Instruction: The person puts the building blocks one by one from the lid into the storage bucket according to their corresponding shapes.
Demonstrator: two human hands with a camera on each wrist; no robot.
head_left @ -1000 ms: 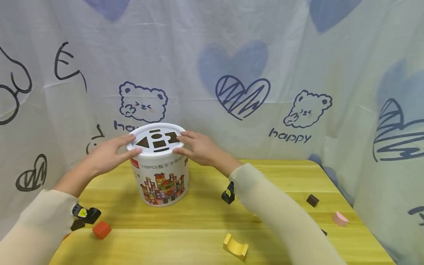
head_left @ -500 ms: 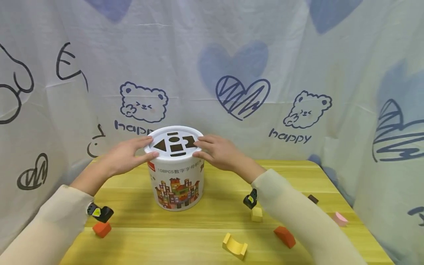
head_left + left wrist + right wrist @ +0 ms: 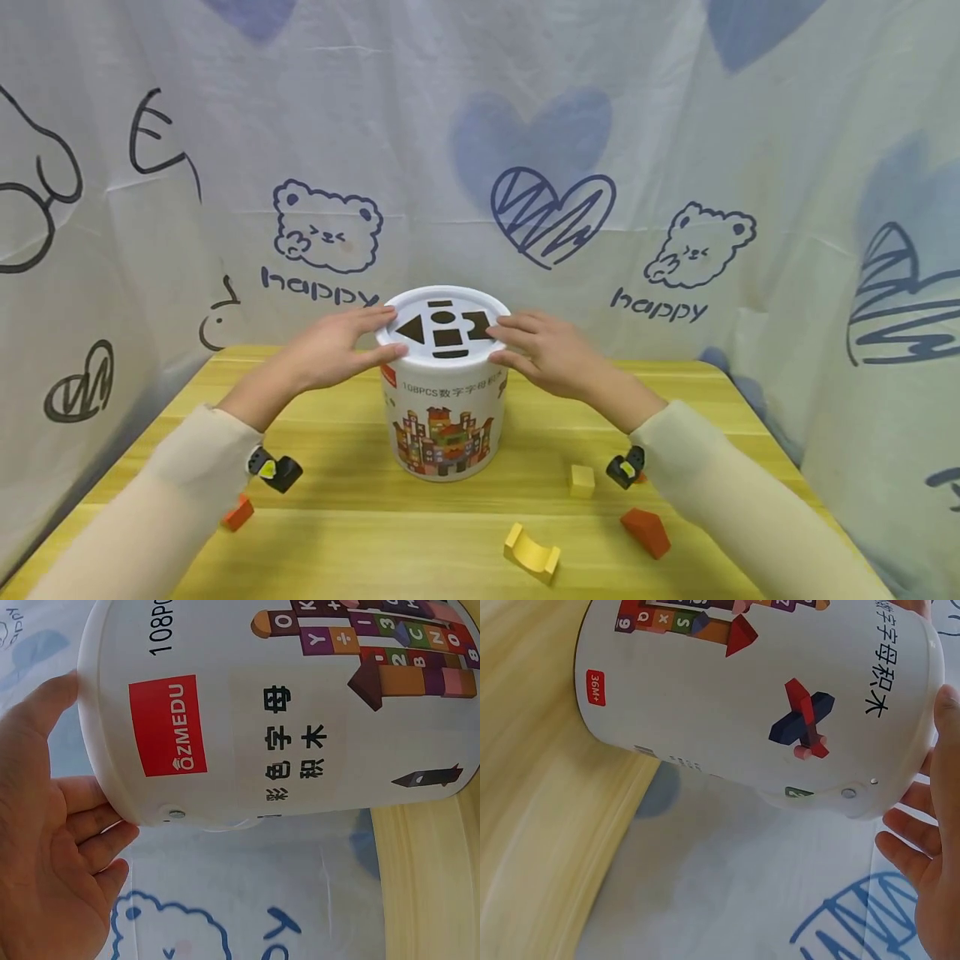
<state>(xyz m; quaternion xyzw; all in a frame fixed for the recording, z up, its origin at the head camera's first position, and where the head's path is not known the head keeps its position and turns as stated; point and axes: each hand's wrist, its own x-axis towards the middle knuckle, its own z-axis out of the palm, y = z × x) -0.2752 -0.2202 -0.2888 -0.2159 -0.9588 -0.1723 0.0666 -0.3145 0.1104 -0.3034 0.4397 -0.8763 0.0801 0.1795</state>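
A white cylindrical bucket [image 3: 447, 425] printed with colourful toy blocks stands near the middle of the table. Its white lid [image 3: 469, 344] has cut-outs, including a triangle, a circle and a square. My left hand [image 3: 330, 350] holds the lid's left edge, thumb toward the front and fingers reaching round the back; the left wrist view shows those fingers [image 3: 94, 832] at the rim. On the opposite side my right hand [image 3: 551, 354] grips the rim, its thumb [image 3: 946, 712] and fingers spread around the edge. The bucket's underside is hidden.
A yellow arch block [image 3: 532, 555] lies at the front of the wooden table [image 3: 390, 550], with a yellow cube [image 3: 581, 482] beyond it. An orange-red block [image 3: 646, 532] is beside my right sleeve, a red block [image 3: 238, 512] beside my left. A printed curtain [image 3: 450, 133] surrounds the table.
Both hands and the bucket between them have shifted right, from the table's left part toward the middle. My left sleeve now partly covers the red block; my right sleeve hides the dark and pink blocks.
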